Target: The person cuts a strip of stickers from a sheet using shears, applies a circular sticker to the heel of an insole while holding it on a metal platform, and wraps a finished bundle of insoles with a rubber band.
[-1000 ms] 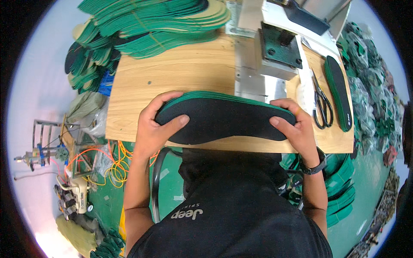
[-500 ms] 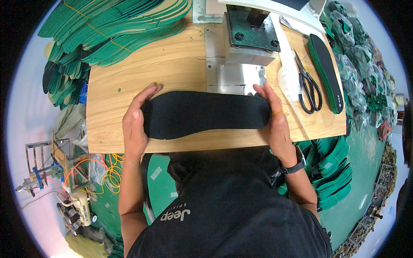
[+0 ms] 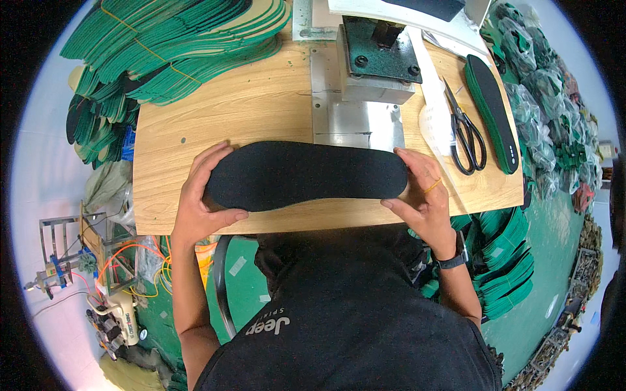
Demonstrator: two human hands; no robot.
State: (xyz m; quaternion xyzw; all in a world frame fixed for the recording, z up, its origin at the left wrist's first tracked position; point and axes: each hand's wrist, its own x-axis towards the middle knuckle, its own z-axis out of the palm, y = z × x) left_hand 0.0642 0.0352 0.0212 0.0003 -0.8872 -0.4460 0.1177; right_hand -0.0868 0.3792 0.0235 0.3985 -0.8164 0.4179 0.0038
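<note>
- Okay so the left hand (image 3: pixel 201 199) has the left end of a flat, black, foot-shaped insole (image 3: pixel 306 174), thumb along the near edge and fingers curled round the far side.
- Right hand (image 3: pixel 427 195) does the same at the other end, insole pinched between thumb and fingers. Can't tell from here how many layers are in there.
- The insole is lying crosswise over the near part of a pale wood-grain table (image 3: pixel 248 114); can't tell if it's resting on it.
- Straight beyond it there's a shiny flat metal plate (image 3: pixel 368 120), its near edge covered by the insole.
- Past that, a chunky metal block with a dark, green-smudged top plate (image 3: pixel 385 49) pretty much takes up the space straight ahead.
- Right of the block: a crumpled white strip (image 3: pixel 433 107), then black-handled metal scissors (image 3: pixel 466 133), then a black-topped, green-sided insole stack (image 3: pixel 492 114) by the table's right edge.
- Far left corner is crowded with a big pile of green and cream insole sheets (image 3: pixel 195 49) with a thin yellow band round it.
- Off the table, stuffed clear plastic bags (image 3: pixel 531 107) on the right, more green stacked sheets (image 3: pixel 502 260) below, and orange hoses (image 3: pixel 134 246) on the left.
</note>
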